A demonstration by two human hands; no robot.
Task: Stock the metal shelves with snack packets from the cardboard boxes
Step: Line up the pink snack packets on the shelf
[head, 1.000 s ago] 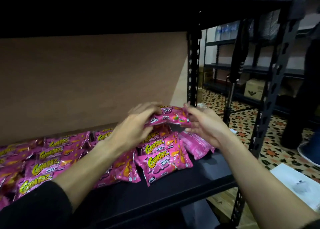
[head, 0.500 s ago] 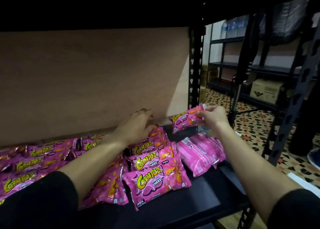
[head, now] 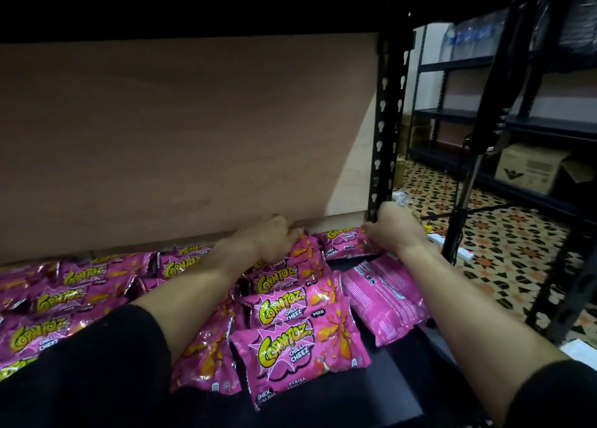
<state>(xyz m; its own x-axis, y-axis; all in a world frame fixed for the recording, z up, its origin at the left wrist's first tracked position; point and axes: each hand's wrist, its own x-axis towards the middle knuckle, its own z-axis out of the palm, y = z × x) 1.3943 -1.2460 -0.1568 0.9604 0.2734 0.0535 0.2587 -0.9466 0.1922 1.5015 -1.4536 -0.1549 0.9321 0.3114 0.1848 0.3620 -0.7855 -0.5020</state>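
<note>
Head view: we count at least a dozen pink snack packets (head: 300, 359) lying flat and overlapping on the black metal shelf (head: 397, 379). Four are stacked in a central column, and at least one on the right is turned back-side up. Yellow lettering reads "CORNTOZ", with "CHILLI CHEEZ", "MINI", "PERISA" and "SNEK JAGUNG" in white. Our right hand (head: 392, 230) pinches a further packet (head: 342, 243) at the shelf's back right corner, beside the upright post (head: 386, 120). Our left hand (head: 268, 238) lies on the column's rearmost packet, fingers bent over its far edge; whether it grips, we cannot tell. One cardboard box (head: 529, 169) sits on a far shelf.
</note>
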